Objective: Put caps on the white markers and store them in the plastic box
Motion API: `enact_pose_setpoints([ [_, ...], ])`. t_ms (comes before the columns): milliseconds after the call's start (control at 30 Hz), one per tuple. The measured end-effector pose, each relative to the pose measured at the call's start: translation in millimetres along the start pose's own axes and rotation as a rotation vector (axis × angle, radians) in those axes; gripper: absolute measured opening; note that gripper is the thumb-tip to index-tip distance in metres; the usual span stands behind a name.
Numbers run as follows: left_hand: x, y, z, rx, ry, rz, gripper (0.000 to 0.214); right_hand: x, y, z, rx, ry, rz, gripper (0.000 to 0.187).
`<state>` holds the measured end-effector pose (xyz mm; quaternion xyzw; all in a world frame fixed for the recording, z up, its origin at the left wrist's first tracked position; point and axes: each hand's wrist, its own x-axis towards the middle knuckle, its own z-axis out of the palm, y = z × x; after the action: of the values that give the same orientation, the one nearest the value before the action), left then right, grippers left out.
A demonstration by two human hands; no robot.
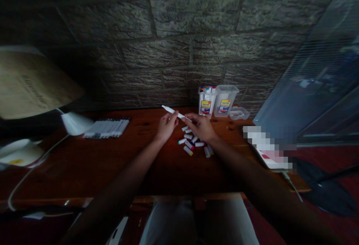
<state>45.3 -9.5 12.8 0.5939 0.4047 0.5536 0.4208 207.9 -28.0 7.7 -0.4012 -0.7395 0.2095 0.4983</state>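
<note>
Head view: bare wood of the tabletop (140,162) stretches between the row of markers (108,128) toward its left end and the scattered caps (189,145); the front edge lies well apart from these caps. Near the back edge stand two plastic containers (225,103). Mostly closed, the left hand (167,125) pinches a white marker (170,110); the right hand (201,126) grips its other end. Slim and plain, it slants above the tabletop, left end pointing toward the back edge.
</note>
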Motion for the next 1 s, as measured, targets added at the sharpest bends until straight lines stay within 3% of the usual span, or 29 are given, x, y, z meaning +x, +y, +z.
enact_pose_setpoints([
  [367, -3.4, 4.5, -3.7, 0.262, -0.064, 0.140, 0.046, -0.1, -1.9, -0.8, 0.019, -0.042, -0.047, 0.027],
  [600, -7.1, 5.3, -1.7, 0.306, -0.099, 0.156, 0.039, -0.1, -0.5, -0.7, -0.059, -0.028, -0.085, 0.034],
  [733, -9.1, 2.5, -0.8, 0.343, -0.148, 0.149, 0.035, -0.6, -3.6, -1.0, -0.033, -0.066, -0.153, 0.031],
  [1000, -11.0, 1.1, -0.5, 0.449, -0.176, 0.223, 0.037, 0.0, -6.6, -0.2, -0.121, -0.067, -0.130, 0.025],
])
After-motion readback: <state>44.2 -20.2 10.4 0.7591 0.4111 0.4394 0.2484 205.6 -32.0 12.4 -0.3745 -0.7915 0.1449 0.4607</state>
